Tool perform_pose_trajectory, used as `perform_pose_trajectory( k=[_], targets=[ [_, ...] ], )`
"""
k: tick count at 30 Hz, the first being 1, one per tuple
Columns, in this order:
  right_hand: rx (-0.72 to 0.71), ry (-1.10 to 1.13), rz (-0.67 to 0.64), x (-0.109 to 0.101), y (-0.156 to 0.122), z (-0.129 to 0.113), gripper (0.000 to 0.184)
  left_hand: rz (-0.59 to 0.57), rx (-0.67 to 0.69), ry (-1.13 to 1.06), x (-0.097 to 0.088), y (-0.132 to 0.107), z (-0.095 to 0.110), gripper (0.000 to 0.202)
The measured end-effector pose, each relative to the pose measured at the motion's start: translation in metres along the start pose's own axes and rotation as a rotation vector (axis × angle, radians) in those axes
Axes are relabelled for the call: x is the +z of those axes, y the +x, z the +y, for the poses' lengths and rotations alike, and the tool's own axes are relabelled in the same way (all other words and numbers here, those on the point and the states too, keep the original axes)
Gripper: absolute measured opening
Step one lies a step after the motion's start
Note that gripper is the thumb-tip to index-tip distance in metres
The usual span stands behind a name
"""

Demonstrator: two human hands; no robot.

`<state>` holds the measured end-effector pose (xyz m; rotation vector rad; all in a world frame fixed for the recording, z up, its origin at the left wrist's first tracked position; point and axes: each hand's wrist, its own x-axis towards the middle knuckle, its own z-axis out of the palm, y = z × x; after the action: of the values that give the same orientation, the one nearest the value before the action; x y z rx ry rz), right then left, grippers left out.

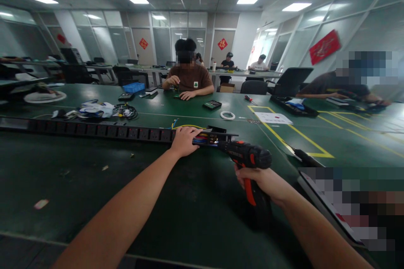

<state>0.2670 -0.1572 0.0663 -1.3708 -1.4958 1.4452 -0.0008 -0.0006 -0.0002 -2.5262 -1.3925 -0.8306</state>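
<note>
A long black power strip (pixel 139 133) with a row of sockets lies across the green table. My left hand (pixel 185 141) is wrapped over it close to its right end, pressing it from above. Beyond my fingers the strip's casing stands open, with coloured wires (pixel 202 139) and a small circuit board (pixel 214 140) showing. My right hand (pixel 260 178) grips the handle of a black and orange cordless drill (pixel 249 154). The drill points left, its nose at the open end of the strip; whether the bit touches a screw is too small to tell.
Behind the strip lie bundled cables (pixel 124 110), a white tape roll (pixel 227 115), a red screwdriver (pixel 251 100) and a printed sheet (pixel 274 118). A co-worker (pixel 189 77) sits opposite with a blue basket (pixel 133 87) nearby. Another person (pixel 334 77) works at right. A black-handled tool (pixel 306 157) lies right.
</note>
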Motion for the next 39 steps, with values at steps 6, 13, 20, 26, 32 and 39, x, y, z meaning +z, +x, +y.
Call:
perform_pose_trajectory(
  k=[6,13,20,26,32,39],
  targets=[
    [0.003,-0.02,-0.024,-0.0012,0.0019,0.0007,0.013,-0.003,-0.01,-0.001,-0.0003,0.0002,0.0005,0.067],
    [0.0,0.017,-0.019,-0.001,0.002,0.0024,0.012,-0.009,-0.009,-0.002,-0.0012,-0.0001,0.0003,0.067],
    [-0.003,0.019,-0.01,-0.0005,0.0008,0.0024,0.013,-0.02,-0.014,-0.006,-0.001,0.0002,0.0004,0.067],
    [-0.005,0.009,-0.023,-0.0015,0.002,0.0037,0.013,-0.009,-0.007,-0.003,0.0003,0.0,-0.0001,0.068],
    [-0.007,0.018,-0.014,-0.0015,0.001,0.0036,0.013,-0.012,-0.006,0.001,-0.0002,0.0005,-0.0004,0.068],
    [-0.013,0.027,-0.02,0.0007,-0.0004,0.0011,0.013,-0.005,-0.008,-0.008,-0.0008,0.0003,0.0004,0.067]
  ],
)
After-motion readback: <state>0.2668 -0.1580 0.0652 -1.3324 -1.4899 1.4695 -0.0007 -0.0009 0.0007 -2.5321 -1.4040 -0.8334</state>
